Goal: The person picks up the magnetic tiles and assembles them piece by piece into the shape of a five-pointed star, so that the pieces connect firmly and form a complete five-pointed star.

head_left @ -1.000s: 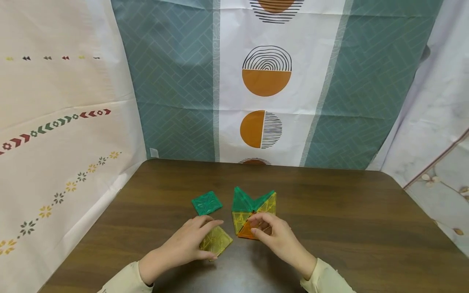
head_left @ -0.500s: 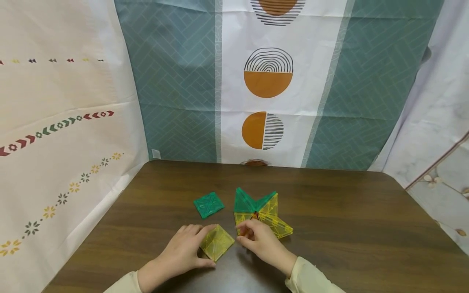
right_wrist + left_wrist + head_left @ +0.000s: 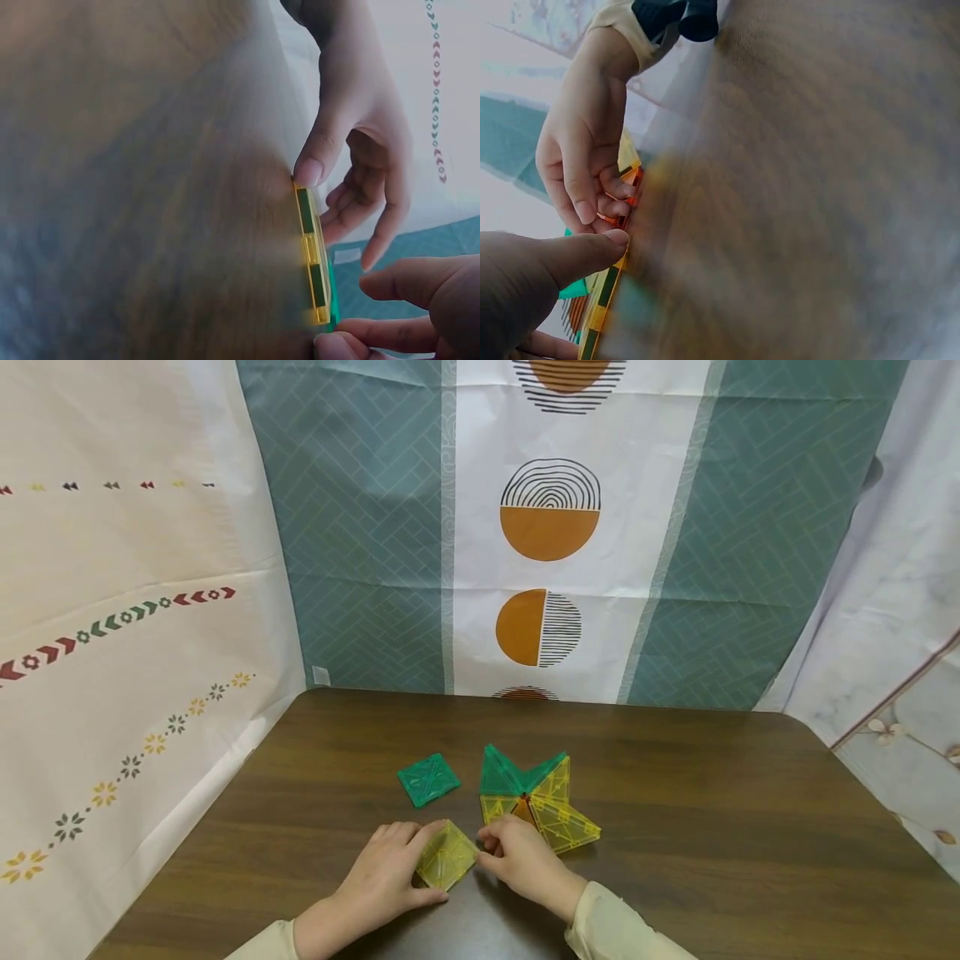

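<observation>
My left hand [image 3: 382, 870] holds a yellow square magnetic tile [image 3: 447, 857] on the table, thumb at its near edge, fingers at its far left side. At the tile's right corner are the fingertips of my right hand [image 3: 528, 864]; whether they pinch it I cannot tell. Seen edge-on in the right wrist view, the yellow tile [image 3: 311, 255] has the left thumb on its near corner. Just beyond the right hand lie joined triangular tiles: green [image 3: 498, 771], yellow [image 3: 567, 827] and orange [image 3: 522, 810]. The right hand partly hides the orange one.
A green square tile [image 3: 428, 779] lies flat beyond the left hand, apart from the joined triangles. The brown wooden table [image 3: 712, 810] reaches back to a patterned curtain [image 3: 360, 543]. Cloth also hangs on the left and right.
My right hand has moved left from the joined triangles to the yellow square's corner, uncovering the yellow triangle on the right. The left hand stays at the square, only slightly shifted.
</observation>
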A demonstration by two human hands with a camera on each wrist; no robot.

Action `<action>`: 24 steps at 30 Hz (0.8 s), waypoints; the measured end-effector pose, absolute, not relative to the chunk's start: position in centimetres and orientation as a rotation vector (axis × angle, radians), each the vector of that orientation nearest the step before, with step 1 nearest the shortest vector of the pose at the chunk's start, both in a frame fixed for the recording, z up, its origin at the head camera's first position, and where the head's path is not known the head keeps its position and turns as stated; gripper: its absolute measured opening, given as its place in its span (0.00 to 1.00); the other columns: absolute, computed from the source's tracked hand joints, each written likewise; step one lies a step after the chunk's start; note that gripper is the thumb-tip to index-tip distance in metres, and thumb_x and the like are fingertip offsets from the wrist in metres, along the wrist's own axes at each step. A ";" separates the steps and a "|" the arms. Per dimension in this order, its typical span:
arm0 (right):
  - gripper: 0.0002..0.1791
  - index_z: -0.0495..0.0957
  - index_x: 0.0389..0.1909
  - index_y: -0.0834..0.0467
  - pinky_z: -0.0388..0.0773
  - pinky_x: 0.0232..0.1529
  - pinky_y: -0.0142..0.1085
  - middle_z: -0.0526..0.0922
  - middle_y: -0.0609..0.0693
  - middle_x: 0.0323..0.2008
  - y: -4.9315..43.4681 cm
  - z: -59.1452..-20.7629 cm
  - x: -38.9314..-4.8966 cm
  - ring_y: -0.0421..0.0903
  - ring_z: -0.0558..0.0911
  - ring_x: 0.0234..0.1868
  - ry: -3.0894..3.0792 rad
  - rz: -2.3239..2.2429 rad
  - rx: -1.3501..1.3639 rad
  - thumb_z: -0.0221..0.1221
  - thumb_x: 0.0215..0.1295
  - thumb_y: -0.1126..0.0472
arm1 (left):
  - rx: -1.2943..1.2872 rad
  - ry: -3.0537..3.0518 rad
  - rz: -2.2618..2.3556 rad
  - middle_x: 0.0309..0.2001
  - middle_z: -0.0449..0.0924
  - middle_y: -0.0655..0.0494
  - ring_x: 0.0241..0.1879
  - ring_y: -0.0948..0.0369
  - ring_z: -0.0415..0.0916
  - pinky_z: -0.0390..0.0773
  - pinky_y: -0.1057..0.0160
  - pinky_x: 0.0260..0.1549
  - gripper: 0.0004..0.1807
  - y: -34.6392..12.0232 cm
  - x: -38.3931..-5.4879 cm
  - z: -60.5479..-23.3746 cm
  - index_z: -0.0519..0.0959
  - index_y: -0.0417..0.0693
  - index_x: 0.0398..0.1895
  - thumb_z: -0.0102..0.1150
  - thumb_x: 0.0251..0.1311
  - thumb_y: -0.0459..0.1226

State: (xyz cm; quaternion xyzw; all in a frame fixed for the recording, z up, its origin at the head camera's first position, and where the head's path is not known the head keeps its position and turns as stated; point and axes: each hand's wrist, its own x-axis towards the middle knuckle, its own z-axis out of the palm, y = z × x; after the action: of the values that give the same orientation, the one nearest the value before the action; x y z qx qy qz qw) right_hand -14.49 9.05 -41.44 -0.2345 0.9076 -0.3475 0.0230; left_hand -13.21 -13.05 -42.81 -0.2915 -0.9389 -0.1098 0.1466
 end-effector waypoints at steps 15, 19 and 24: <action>0.11 0.84 0.39 0.64 0.71 0.29 0.27 0.80 0.46 0.28 9.1 -41.5 -14.1 0.35 0.74 0.29 2.776 -1.089 -0.733 0.62 0.60 0.61 | -0.897 -2.610 -0.473 0.46 0.78 0.57 0.47 0.59 0.74 0.78 0.54 0.47 0.43 -12.8 -12.9 -43.4 0.73 0.51 0.58 0.80 0.33 0.49; 0.12 0.84 0.40 0.65 0.72 0.30 0.27 0.81 0.46 0.28 9.3 -41.3 -13.9 0.34 0.74 0.28 2.773 -1.092 -0.717 0.62 0.59 0.62 | -0.976 -2.481 -0.473 0.46 0.75 0.56 0.47 0.60 0.72 0.80 0.60 0.42 0.43 -12.8 -13.0 -43.6 0.73 0.49 0.57 0.81 0.31 0.48; 0.17 0.80 0.48 0.66 0.74 0.27 0.29 0.83 0.48 0.31 9.9 -41.0 -13.7 0.36 0.76 0.25 2.680 -1.150 -0.662 0.61 0.63 0.60 | -1.043 -2.375 -0.474 0.49 0.74 0.55 0.49 0.59 0.71 0.81 0.62 0.41 0.43 -12.8 -13.2 -43.5 0.73 0.47 0.56 0.81 0.31 0.47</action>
State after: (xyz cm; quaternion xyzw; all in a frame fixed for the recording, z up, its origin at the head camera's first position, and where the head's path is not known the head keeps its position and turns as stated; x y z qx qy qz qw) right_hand -13.72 9.95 -41.01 -0.2207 0.8937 -0.3833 0.0755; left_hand -13.19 -12.78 -43.53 -0.3829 -0.8722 -0.1740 0.2497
